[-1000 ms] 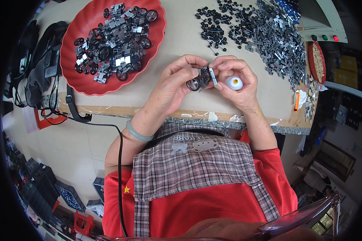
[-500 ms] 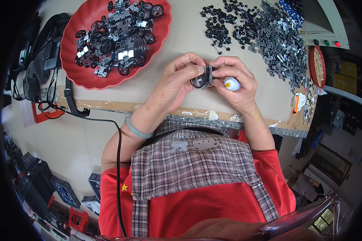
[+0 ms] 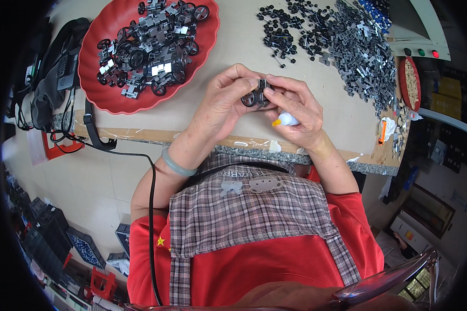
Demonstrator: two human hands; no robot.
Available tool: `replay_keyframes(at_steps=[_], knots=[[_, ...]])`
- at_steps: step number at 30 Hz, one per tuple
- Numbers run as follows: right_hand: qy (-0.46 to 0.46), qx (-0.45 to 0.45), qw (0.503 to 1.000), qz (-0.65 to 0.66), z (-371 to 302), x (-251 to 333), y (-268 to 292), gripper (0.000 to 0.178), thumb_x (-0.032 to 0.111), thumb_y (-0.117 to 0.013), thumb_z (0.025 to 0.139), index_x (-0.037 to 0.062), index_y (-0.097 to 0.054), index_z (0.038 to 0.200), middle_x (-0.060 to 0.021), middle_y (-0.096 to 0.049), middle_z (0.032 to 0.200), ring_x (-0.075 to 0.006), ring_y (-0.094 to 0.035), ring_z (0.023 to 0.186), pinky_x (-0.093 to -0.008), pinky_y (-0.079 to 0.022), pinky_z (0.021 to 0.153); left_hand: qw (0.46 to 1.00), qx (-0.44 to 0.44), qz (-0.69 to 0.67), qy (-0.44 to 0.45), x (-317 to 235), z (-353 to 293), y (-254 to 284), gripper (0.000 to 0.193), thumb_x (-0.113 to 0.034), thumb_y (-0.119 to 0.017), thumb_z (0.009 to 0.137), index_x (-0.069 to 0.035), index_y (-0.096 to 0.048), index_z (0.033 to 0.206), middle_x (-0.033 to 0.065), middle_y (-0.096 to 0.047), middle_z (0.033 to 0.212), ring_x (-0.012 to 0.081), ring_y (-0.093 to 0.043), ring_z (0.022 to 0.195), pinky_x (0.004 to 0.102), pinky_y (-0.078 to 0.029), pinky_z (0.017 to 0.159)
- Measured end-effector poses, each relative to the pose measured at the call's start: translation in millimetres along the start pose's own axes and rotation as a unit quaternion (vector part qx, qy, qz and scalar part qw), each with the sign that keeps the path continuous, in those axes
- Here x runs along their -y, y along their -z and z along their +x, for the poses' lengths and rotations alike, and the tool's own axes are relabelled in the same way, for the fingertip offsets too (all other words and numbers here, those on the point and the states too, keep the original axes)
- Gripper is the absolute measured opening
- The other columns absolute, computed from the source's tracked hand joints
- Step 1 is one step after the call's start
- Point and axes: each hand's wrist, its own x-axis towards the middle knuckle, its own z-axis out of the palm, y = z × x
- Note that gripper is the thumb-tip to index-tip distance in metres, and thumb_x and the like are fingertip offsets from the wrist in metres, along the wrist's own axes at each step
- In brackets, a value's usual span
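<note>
Above the near part of the table, my left hand [image 3: 220,101] is closed on a small dark wheeled toy chassis [image 3: 256,96], its thumb beside a black spoked wheel. My right hand [image 3: 302,103] also pinches the chassis from the other side. Tucked in the right hand's lower fingers is a small white glue bottle [image 3: 288,119], its yellow tip pointing left. Fingers cover part of the chassis. To the left, a red scalloped tray [image 3: 96,93] holds a heap of similar wheeled chassis [image 3: 163,49].
Black wheel-and-axle pieces [image 3: 280,39] and a heap of grey plastic parts [image 3: 363,57] lie at the back right. Beyond stands a pale machine [image 3: 425,31] with coloured buttons. A small red dish [image 3: 410,85] and an orange-handled tool [image 3: 382,132] are at the right edge; a black cable [image 3: 153,207] hangs left.
Both hands have shifted slightly left with the chassis, which has turned a little. The glue bottle has swung so its yellow tip now points left.
</note>
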Motion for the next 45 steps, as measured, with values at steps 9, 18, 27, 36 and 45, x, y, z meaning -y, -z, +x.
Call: replay_keyframes(at_steps=[9,18,27,36,45], knots=[[-0.157,0.027,0.982,0.102,16,17,26,0.031,0.005,-0.072,0.073,0.0042,-0.066,0.104,-0.0114,-0.056,0.11,-0.019,-0.058,0.095,-0.0288,-0.051,0.079,0.998,0.02,0.049,0.03,2,2,0,0.026,-0.01,-0.055,0.088,-0.003,-0.047,0.111,0.0098,-0.06,0.095,0.0198,-0.064,0.089,0.0395,-0.057,0.08],[-0.22,0.112,0.943,0.224,14,1,32,0.021,0.009,-0.073,0.076,0.0018,-0.065,0.094,-0.0028,-0.054,0.102,-0.0122,-0.054,0.089,-0.0257,-0.047,0.075,0.994,0.049,0.082,0.051,-6,-1,-11,0.042,-0.022,-0.054,0.091,0.001,-0.042,0.124,0.0139,-0.06,0.109,0.0203,-0.062,0.097,0.0406,-0.056,0.081],[-0.297,-0.068,0.905,0.297,3,1,6,0.014,0.005,-0.071,0.078,0.0009,-0.063,0.09,-0.0019,-0.053,0.099,-0.0075,-0.052,0.082,-0.0198,-0.044,0.07,0.947,0.006,0.293,-0.131,11,1,-10,0.023,-0.01,-0.064,0.086,0.0,-0.063,0.106,0.0056,-0.059,0.103,0.0108,-0.056,0.091,0.0246,-0.047,0.083],[-0.276,-0.005,0.926,0.257,1,-11,14,0.016,0.012,-0.071,0.079,0.0008,-0.065,0.088,-0.0027,-0.055,0.09,-0.0092,-0.051,0.079,-0.0218,-0.042,0.068,0.923,-0.033,0.359,-0.133,13,-2,-9,0.016,-0.011,-0.066,0.085,0.0,-0.067,0.096,0.0012,-0.063,0.078,0.0049,-0.053,0.07,0.0207,-0.044,0.062],[-0.227,-0.037,0.963,0.142,2,1,6,0.013,0.009,-0.071,0.079,0.0,-0.063,0.084,-0.0017,-0.053,0.084,-0.0098,-0.051,0.076,-0.0218,-0.041,0.066,0.926,-0.05,0.361,-0.097,13,-3,-7,0.015,-0.012,-0.065,0.086,-0.001,-0.067,0.095,-0.0037,-0.058,0.07,0.0018,-0.046,0.066,0.0174,-0.038,0.057]])
